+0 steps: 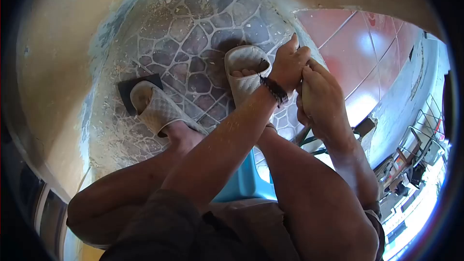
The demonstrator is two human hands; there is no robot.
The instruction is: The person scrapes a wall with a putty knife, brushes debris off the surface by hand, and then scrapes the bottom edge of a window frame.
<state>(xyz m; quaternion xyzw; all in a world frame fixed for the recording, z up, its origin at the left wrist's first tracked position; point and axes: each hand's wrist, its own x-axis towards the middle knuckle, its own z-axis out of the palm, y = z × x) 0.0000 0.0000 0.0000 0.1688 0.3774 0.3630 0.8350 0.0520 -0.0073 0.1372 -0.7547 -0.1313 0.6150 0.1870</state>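
Observation:
My left hand [289,69], with a dark woven bracelet [274,91] on its wrist, is closed, its thumb raised and its fingers bent. Against it on the right lies my right hand [323,95], also closed, with its fingers curled under. The two hands touch at the fingertips, and what they hold between them, if anything, is hidden. Just left of my left hand is a light quilted slipper [245,84] on one foot. The other slipper [162,108] is on the other foot, at the left, over a dark flat square [126,97].
A blue plastic stool [246,179] is under me. Stone-patterned floor [193,43] lies ahead, between yellowish walls [58,67]. Red tiles [355,43] are at the upper right. A wire rack [425,130] with assorted items stands at the far right.

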